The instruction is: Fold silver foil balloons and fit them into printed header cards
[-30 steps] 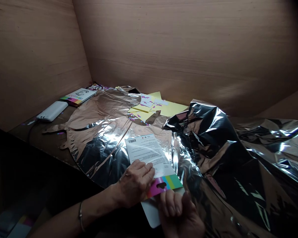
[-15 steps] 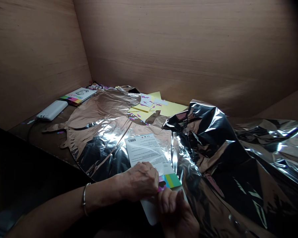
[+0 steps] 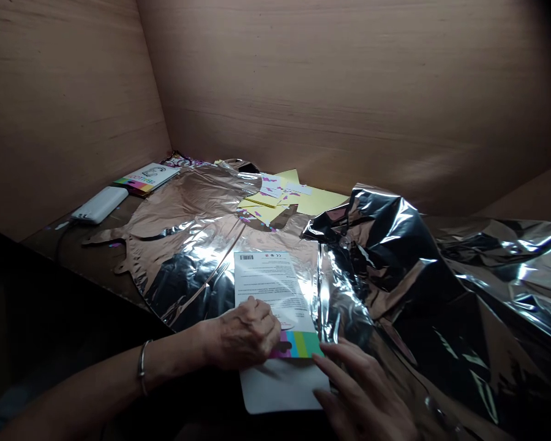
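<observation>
A flat white package card (image 3: 275, 285) with printed text and a rainbow-striped band lies on a rose-gold foil balloon (image 3: 188, 226). My left hand (image 3: 243, 334) rests on the card's lower left part, its fingers curled down and pressing it. A blank white flap (image 3: 280, 389) of the package sticks out below the striped band. My right hand (image 3: 362, 392) lies flat and open at the flap's right edge, fingers stretched toward the striped band. A bangle sits on my left wrist.
Crumpled silver foil (image 3: 417, 275) covers the table's right half. Yellow paper sheets with small stickers (image 3: 280, 196) lie at the back. A white power bank (image 3: 100, 204) and a second colourful package (image 3: 147, 177) sit at the back left. Wooden walls close in the corner.
The package has turned straighter and slid out, so more of the white flap shows. My right hand went from a closed grip under the flap to lying flat and open beside it.
</observation>
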`<action>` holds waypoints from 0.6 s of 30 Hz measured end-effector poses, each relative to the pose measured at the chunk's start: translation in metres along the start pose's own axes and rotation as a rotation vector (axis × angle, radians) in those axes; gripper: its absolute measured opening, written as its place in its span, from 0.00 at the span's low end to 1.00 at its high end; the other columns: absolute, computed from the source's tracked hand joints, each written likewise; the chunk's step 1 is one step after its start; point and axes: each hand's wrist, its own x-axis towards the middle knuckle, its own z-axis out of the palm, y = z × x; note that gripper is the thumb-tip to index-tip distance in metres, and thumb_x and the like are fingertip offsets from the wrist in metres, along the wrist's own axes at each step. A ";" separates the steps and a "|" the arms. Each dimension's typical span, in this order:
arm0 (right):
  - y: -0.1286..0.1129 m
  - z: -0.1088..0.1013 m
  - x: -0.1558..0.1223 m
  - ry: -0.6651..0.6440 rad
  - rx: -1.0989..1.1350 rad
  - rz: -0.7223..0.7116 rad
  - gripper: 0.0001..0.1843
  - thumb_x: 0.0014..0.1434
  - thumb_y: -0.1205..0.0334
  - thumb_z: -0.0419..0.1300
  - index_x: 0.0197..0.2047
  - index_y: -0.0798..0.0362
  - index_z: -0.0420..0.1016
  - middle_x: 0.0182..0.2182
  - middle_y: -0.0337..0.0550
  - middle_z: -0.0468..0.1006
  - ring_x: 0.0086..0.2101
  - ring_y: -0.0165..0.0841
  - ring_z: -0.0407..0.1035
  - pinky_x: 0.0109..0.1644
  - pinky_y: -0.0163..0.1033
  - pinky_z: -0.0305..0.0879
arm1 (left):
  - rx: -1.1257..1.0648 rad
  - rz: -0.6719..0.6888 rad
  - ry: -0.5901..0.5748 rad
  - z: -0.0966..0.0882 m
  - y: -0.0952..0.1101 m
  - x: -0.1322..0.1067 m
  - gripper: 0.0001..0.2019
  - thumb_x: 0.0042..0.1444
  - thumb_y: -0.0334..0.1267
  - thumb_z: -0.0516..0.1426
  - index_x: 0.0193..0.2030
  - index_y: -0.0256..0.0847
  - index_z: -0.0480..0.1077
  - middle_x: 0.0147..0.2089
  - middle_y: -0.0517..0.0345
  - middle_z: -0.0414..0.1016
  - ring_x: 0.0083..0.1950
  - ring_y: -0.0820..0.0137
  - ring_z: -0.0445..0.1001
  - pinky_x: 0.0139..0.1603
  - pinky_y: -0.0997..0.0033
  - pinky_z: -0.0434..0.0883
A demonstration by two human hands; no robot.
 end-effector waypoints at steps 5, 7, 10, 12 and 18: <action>0.014 0.028 0.000 -0.167 -0.363 -0.212 0.17 0.62 0.60 0.48 0.51 0.53 0.69 0.48 0.50 0.69 0.45 0.42 0.63 0.47 0.47 0.61 | 0.110 0.016 -0.010 0.000 0.003 -0.007 0.11 0.54 0.27 0.45 0.36 0.26 0.68 0.34 0.39 0.72 0.35 0.57 0.72 0.34 0.56 0.70; 0.012 0.034 0.000 -0.166 -0.392 -0.200 0.16 0.63 0.59 0.47 0.49 0.53 0.70 0.46 0.49 0.70 0.44 0.41 0.62 0.48 0.49 0.57 | 0.141 0.027 -0.007 0.001 0.004 -0.008 0.13 0.55 0.28 0.45 0.38 0.23 0.68 0.35 0.37 0.73 0.37 0.54 0.72 0.34 0.54 0.71; 0.006 0.035 0.002 -0.175 -0.390 -0.166 0.17 0.64 0.57 0.45 0.48 0.51 0.71 0.44 0.46 0.72 0.42 0.40 0.63 0.50 0.48 0.54 | 0.156 0.041 -0.003 0.002 0.005 -0.008 0.15 0.56 0.28 0.44 0.38 0.23 0.69 0.37 0.36 0.73 0.38 0.52 0.73 0.34 0.53 0.71; 0.003 0.034 0.004 -0.194 -0.405 -0.152 0.17 0.63 0.55 0.46 0.47 0.50 0.71 0.43 0.45 0.72 0.42 0.40 0.63 0.50 0.48 0.53 | 0.160 0.052 -0.005 0.002 0.005 -0.006 0.15 0.57 0.28 0.43 0.37 0.24 0.70 0.37 0.36 0.73 0.37 0.52 0.73 0.33 0.53 0.71; 0.003 0.033 0.005 -0.243 -0.414 -0.177 0.18 0.62 0.52 0.49 0.48 0.52 0.70 0.44 0.46 0.72 0.42 0.41 0.63 0.49 0.49 0.54 | 0.029 -0.082 0.121 -0.001 0.008 -0.017 0.12 0.60 0.32 0.47 0.40 0.26 0.69 0.41 0.38 0.73 0.42 0.57 0.73 0.43 0.54 0.71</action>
